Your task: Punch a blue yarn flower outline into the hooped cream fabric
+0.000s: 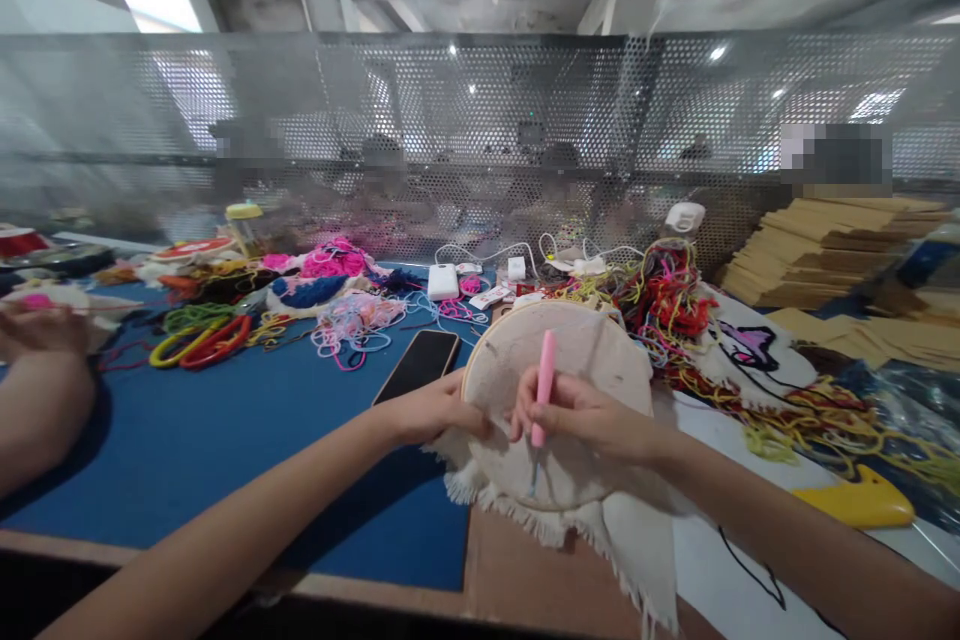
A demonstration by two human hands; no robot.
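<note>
The right hand [574, 410] curls its fingers around a near-upright pink pen [547, 370], aimed down the cloth [600, 360], while the left hand [439, 408] pinches the hoop [488, 330] at left.

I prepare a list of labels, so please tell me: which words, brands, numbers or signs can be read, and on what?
No text can be read.
Small white packet: any print is too small and blurred.
Phone: dark screen, nothing readable.
Pink tool: nothing readable.

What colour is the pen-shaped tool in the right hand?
Pink: the pen-shaped tool in the right hand shows best in the head view.
</note>
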